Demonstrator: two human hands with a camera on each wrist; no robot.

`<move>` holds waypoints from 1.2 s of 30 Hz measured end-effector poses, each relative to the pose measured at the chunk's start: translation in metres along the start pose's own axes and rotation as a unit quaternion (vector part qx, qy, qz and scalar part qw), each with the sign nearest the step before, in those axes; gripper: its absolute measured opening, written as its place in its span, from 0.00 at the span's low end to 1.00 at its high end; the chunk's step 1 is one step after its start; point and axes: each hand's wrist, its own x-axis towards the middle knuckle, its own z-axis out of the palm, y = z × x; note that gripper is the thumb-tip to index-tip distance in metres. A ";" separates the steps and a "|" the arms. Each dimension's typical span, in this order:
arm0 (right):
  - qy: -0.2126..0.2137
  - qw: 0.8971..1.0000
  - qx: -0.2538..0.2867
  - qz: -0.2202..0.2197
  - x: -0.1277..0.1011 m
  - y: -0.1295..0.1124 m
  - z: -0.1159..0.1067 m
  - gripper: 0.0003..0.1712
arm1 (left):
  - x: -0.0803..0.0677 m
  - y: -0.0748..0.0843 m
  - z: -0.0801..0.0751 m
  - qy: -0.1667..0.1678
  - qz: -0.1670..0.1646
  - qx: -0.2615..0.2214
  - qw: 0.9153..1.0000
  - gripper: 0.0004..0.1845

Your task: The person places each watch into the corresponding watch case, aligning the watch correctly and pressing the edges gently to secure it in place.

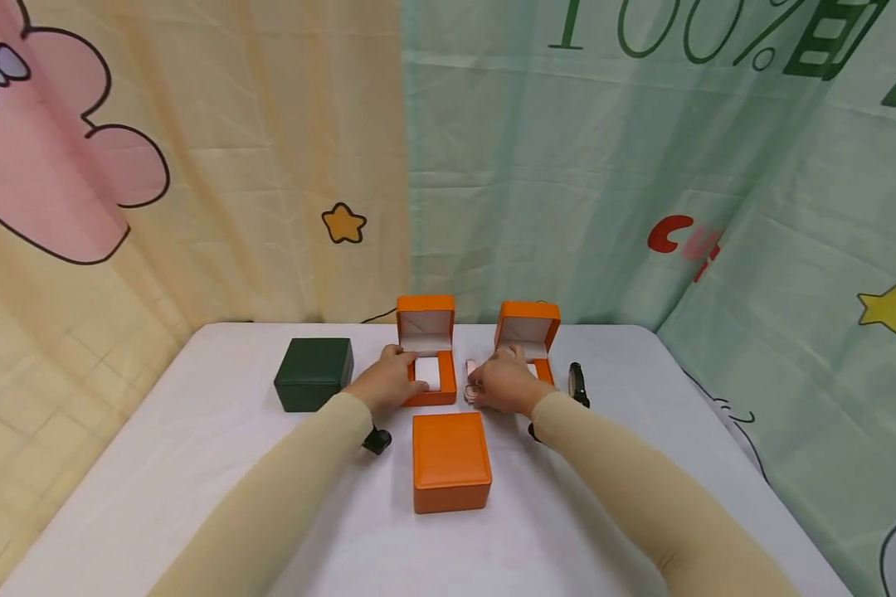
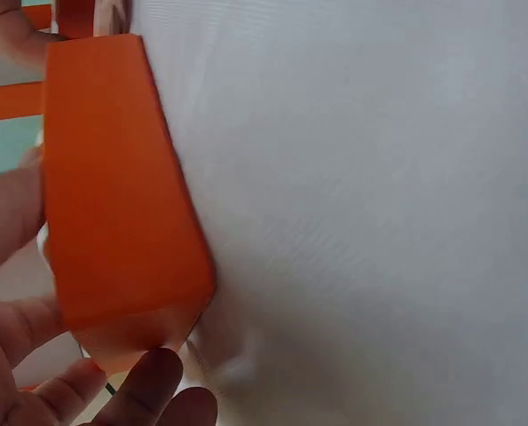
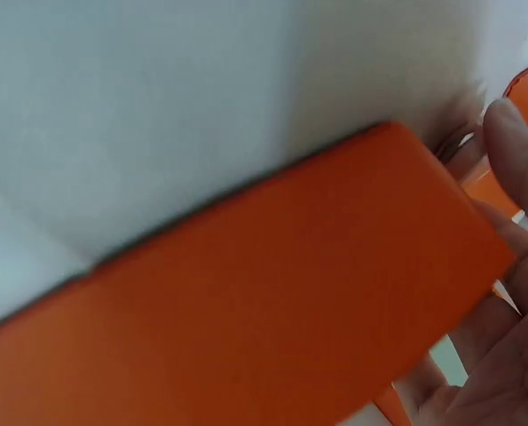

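Note:
In the head view my left hand [image 1: 391, 377] grips the left side of an open orange watch box [image 1: 448, 380], which holds a white cushion [image 1: 427, 373]. The left wrist view has the thumb over its rim and the fingers along its outer end. My right hand [image 1: 509, 381] reaches across a second open orange watch box [image 1: 543, 371], hiding much of its inside. Its thumb and fingertips pinch at a pale pink watch [image 1: 469, 383] that stands between the two boxes. In the right wrist view, an orange box wall [image 3: 246, 284] covers the fingers partly.
A closed green box [image 1: 315, 375] stands at the left. Nearer the front, a closed orange box [image 1: 451, 460] sits between my forearms. A black watch [image 1: 577, 384] lies to the right of the open boxes. Printed curtains [image 1: 523, 182] hang behind the white table [image 1: 567, 531].

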 end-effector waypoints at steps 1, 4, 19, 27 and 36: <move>0.004 1.000 0.005 0.003 0.000 -0.001 0.000 0.14 | 0.000 0.000 0.000 0.001 -0.003 0.002 1.000 0.41; 0.009 1.000 0.011 0.014 0.000 -0.004 0.001 0.12 | 0.000 0.001 0.000 0.010 -0.005 0.008 1.000 0.40; 0.023 0.998 0.030 0.049 0.003 -0.006 0.006 0.12 | 0.011 0.002 0.006 0.014 -0.018 0.016 1.000 0.40; 0.022 0.997 0.047 0.054 0.003 -0.008 0.006 0.11 | 0.009 0.004 0.005 0.011 -0.020 0.014 1.000 0.40; 0.010 0.997 0.055 0.060 0.004 -0.010 0.006 0.10 | 0.007 0.006 0.002 0.002 -0.025 0.002 1.000 0.40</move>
